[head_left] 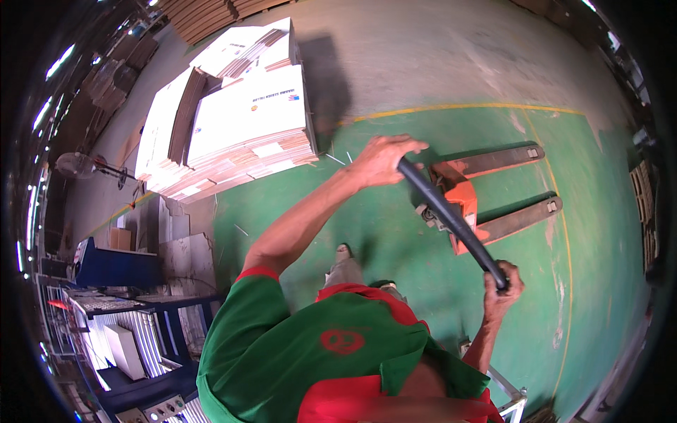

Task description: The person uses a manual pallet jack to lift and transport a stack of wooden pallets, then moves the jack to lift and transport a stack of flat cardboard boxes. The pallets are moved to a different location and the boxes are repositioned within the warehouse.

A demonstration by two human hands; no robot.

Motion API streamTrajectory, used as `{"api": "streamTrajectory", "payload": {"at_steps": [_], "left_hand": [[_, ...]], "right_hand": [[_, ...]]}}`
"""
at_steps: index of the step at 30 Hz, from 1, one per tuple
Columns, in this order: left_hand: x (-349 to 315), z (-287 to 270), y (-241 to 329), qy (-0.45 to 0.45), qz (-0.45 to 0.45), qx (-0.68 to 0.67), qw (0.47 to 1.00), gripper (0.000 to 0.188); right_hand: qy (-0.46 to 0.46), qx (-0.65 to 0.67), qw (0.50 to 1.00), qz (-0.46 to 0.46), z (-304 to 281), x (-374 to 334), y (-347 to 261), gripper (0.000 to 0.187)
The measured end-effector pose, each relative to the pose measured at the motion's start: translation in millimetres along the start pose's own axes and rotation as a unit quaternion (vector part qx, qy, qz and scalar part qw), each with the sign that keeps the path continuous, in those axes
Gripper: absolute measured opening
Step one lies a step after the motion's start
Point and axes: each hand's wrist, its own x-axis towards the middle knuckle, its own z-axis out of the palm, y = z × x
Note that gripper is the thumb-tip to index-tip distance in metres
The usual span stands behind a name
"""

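An orange-red pallet jack (462, 201) stands on the green floor, its two forks reaching out to the right. Its long black handle (451, 217) slants across in front of me, from upper left to lower right. My left hand (384, 158) grips the handle's upper left end, with one finger stretched past it. Around the lower right end, my right hand (506, 282) is closed, fingers wrapped over the grip. The fork tips lie near a yellow floor line, with nothing on them.
A tall stack of flat white cartons (247, 116) stands at the far left. Nearer on the left is a blue machine (116, 266) with a control panel below it. A yellow line (451, 106) borders the green floor (395, 282). A white metal frame (513, 398) is close at my right.
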Motion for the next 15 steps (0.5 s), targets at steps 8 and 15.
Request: {"api": "streamTrajectory", "payload": {"at_steps": [8, 15], "left_hand": [[66, 20, 6, 0.018, 0.029, -0.090, 0.995, 0.038], [71, 8, -33, 0.127, 0.068, -0.176, 0.974, 0.029]], "right_hand": [[0.165, -0.074, 0.983, 0.014, -25, 20, 0, 0.027], [0.264, -0.100, 0.957, 0.071, 15, 31, -60, 0.019]]}}
